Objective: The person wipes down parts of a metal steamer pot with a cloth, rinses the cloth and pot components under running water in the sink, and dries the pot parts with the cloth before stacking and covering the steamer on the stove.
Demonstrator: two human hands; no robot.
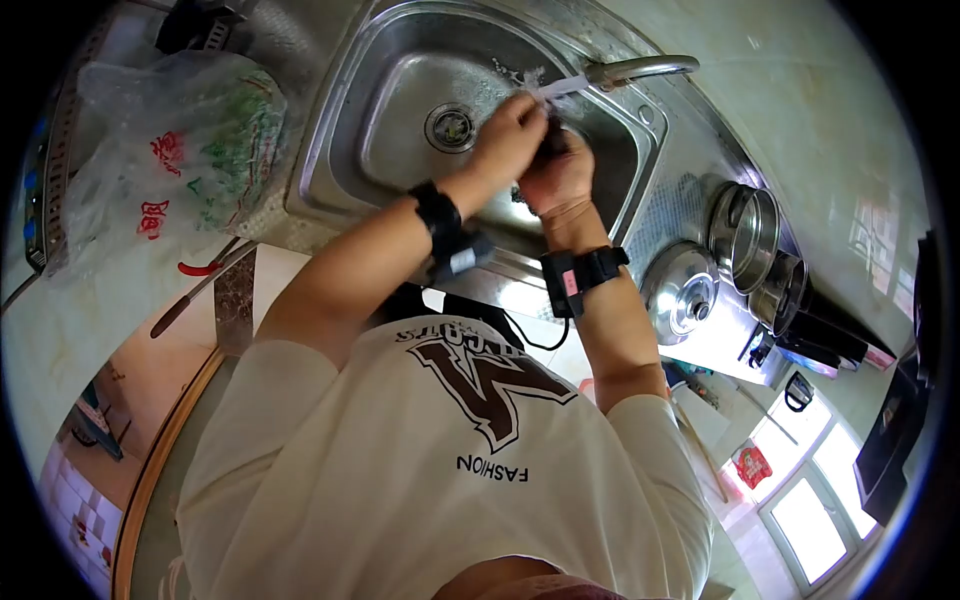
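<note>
Over the steel sink [385, 95], both hands meet beside the water running from the faucet [645, 68]. My left hand [512, 138] has its fingers curled together near the stream, and what they grip is hidden. Just right of it and slightly lower, my right hand [560, 178] is closed around a small dark thing [550, 142], blurred and mostly covered by the fingers. Water splashes at the fingertips of my left hand. The drain [450, 128] lies left of the hands. Each wrist wears a black strap with a small device.
A clear plastic bag [185, 150] with red and green print lies left of the sink. Right of the sink are a metal lid [682, 292] and steel pots [755, 238]. A red-handled tool [200, 268] rests at the left counter edge.
</note>
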